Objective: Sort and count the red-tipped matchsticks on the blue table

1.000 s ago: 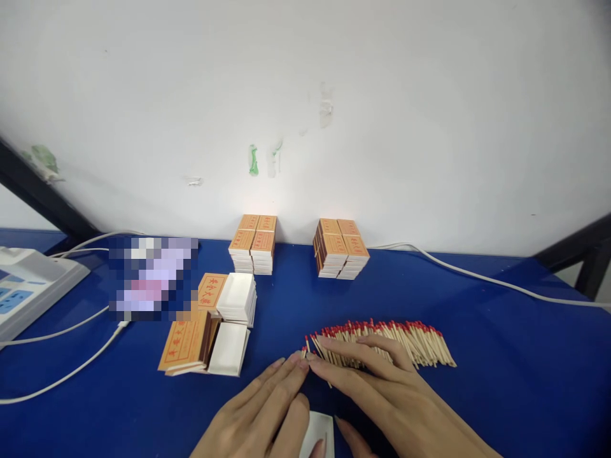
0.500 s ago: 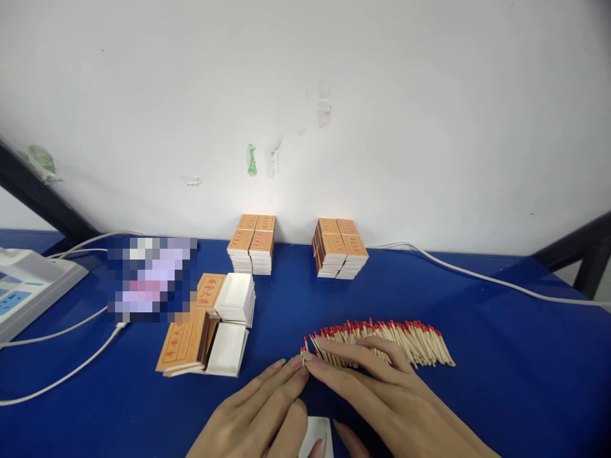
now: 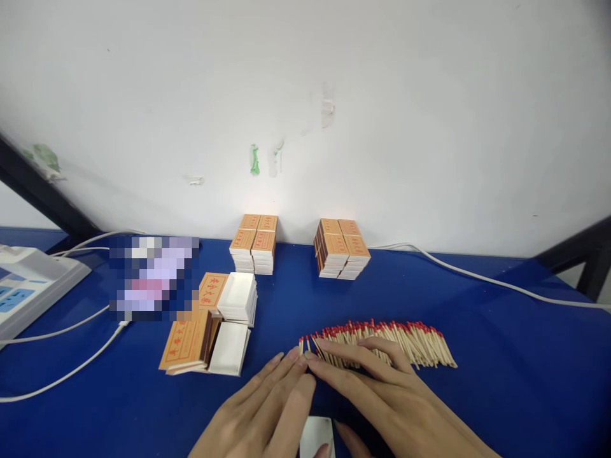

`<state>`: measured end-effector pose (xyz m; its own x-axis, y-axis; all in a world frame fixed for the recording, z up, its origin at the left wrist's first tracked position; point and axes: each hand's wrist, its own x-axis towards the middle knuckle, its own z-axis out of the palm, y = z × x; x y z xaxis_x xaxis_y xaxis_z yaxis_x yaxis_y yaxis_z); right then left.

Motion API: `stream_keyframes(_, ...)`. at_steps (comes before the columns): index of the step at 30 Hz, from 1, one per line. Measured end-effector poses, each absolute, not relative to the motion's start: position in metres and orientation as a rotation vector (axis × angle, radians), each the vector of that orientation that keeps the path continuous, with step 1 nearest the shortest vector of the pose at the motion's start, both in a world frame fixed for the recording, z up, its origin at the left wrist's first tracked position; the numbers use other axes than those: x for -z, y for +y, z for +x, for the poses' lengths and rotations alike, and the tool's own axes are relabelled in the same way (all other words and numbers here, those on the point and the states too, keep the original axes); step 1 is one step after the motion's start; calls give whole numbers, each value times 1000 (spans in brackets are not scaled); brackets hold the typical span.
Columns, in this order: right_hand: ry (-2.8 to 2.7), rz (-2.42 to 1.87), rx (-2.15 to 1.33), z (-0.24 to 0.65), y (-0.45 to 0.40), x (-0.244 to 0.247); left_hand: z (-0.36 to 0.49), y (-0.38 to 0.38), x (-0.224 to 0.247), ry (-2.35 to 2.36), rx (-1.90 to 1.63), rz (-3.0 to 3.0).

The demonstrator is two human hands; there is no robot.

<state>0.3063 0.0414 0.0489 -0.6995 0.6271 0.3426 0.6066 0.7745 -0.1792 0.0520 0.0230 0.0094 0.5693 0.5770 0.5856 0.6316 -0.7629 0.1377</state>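
A long row of red-tipped matches point(image 3: 410, 343) lies on the blue table point(image 3: 496, 394). My right hand point(image 3: 377, 388) rests over the row's left part, its fingers spread on the matchsticks. Beside it, my left hand point(image 3: 267, 407) has its fingertips pressed together at a few matches point(image 3: 301, 344) at the row's left end, almost touching my right index finger. Below and between the hands is a white tray point(image 3: 316, 434), partly hidden, with a thumb over its lower edge.
Stacked white trays point(image 3: 236, 296) and orange matchbox sleeves point(image 3: 188, 340) are left of the hands. Two blocks of matchboxes, one left point(image 3: 252, 242) and one right point(image 3: 341, 248), stand by the wall. A blurred-out object, cables and a power strip point(image 3: 42, 280) lie farther left.
My left index finger has shifted slightly right and up. The few matches at the left end now stand a little apart from my fingertips, more of them visible. My right hand has barely moved.
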Motion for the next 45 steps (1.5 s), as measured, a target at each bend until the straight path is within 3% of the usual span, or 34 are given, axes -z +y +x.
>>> stream_keyframes(11, -2548, -939, -163, 308, 38, -49, 52, 13, 2, -1208, 1013, -2725)
stream_keyframes(20, -2417, -945, 20, 308, 39, -56, 52, 20, -2, -1074, 900, -2727)
stream_keyframes(45, -2507, -962, -1, 304, 35, -54, 55, 24, -5, -1068, 904, -2667)
